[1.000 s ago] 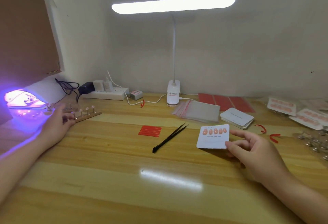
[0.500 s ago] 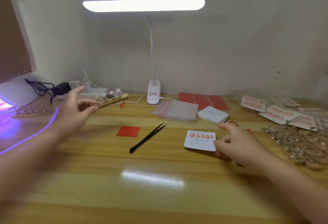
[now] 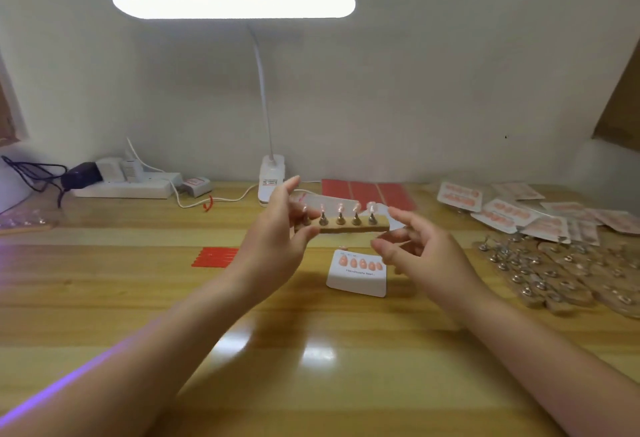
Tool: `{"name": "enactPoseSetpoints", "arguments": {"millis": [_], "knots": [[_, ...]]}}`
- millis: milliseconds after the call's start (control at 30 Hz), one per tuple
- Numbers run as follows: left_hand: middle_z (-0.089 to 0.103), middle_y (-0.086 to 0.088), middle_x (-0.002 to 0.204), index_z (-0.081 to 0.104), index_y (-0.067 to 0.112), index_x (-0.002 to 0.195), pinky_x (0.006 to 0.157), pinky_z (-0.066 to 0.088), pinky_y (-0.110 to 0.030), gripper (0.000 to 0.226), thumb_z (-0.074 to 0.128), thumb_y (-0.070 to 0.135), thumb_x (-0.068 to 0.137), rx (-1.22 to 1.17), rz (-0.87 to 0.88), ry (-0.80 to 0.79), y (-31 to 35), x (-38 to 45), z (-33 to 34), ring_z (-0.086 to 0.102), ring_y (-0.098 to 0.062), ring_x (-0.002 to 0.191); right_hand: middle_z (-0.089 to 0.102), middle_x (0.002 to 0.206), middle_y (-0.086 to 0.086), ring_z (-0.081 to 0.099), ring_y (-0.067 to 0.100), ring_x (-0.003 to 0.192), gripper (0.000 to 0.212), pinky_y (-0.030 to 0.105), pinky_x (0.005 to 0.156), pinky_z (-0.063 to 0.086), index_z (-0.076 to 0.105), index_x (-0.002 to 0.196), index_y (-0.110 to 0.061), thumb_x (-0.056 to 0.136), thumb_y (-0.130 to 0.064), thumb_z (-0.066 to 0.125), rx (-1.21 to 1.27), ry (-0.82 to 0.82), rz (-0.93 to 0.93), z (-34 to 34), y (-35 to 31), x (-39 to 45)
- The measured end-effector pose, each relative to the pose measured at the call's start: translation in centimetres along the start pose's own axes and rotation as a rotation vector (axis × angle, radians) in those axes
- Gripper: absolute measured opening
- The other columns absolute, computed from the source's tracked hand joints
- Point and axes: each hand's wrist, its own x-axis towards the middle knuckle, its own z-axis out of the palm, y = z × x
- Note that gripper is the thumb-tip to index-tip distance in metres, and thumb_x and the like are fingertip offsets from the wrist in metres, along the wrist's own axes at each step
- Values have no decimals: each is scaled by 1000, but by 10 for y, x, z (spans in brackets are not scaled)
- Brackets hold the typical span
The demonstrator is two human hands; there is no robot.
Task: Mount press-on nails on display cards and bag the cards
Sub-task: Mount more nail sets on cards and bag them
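A: Head view: the left hand (image 3: 273, 246) pinches one end of the wooden bar (image 3: 346, 227) with nails on pegs, above the table (image 3: 138, 298)

B: And the right hand (image 3: 420, 249)?

A: Fingers spread and relaxed, near the bar's other end; the card (image 3: 356, 279) with five nails lies flat below

plain pale wall (image 3: 415, 73) behind a wooden desk (image 3: 104, 298), lit by a white clip lamp (image 3: 233, 5)

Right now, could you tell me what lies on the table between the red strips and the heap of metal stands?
In the head view, the nail card lies between the red strips and the metal stands, under the raised hands.
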Motion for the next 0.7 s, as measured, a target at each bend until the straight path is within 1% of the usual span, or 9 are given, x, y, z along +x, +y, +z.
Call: {"name": "enactPoseSetpoints", "arguments": {"millis": [67,133,200,267,367,467,533,600,700], "knots": [[61,14,95,32,18,145,93,48,-21,69,68,9,87,5,26,1,-5,-7,5,59,1,96,68,110,-9,65,10,103,58,30,93,50,52,135,-31,82,-35,73,54,10,-15,5,3,-1],[62,14,96,35,22,142,96,48,-27,68,70,8,85,-6,50,15,-10,-10,5,61,-6,99,72,101,-4,69,11,94,49,24,82,55,58,130,-26,84,-26,73,116,40,-34,10,5,-2],[66,12,97,37,30,137,97,48,-26,69,73,8,82,-40,67,37,-13,-11,2,64,-6,100,73,88,-4,70,7,82,42,21,74,56,61,126,-23,86,-22,71,109,68,-48,11,7,-1],[69,10,100,37,34,135,97,48,-21,71,75,11,80,-49,91,39,-17,-12,-2,64,-3,102,71,84,-6,68,4,81,39,21,77,55,63,123,-25,85,-23,72,75,81,-53,12,10,-1],[69,7,105,37,28,140,95,50,-24,71,74,15,80,80,182,17,-25,-14,-5,64,-4,103,67,89,-12,62,-4,87,39,11,77,48,63,123,-28,84,-26,72,-11,87,-53,13,16,0],[67,7,103,32,37,137,94,48,-26,72,73,14,83,112,178,11,-32,-15,-6,64,-6,101,68,93,-16,61,-6,90,42,7,73,45,61,127,-23,86,-28,71,-68,106,-29,15,22,1],[66,10,102,31,41,135,93,46,-19,71,73,14,84,102,146,24,-37,-16,-5,62,-4,101,65,97,-18,59,-2,98,48,10,79,44,57,129,-24,85,-39,69,-171,108,-28,14,23,1],[65,9,103,35,34,137,90,42,-9,68,72,12,84,101,116,47,-43,-15,-3,62,-4,101,61,109,-18,51,6,113,65,24,92,43,52,133,-28,79,-60,65,-334,58,-25,14,24,0],[65,4,105,39,21,140,87,38,-1,63,70,10,86,102,97,72,-47,-14,-1,61,-4,101,58,122,-13,41,11,119,84,28,89,36,47,137,-29,68,-74,61,-536,-57,-27,16,23,-2]]}}
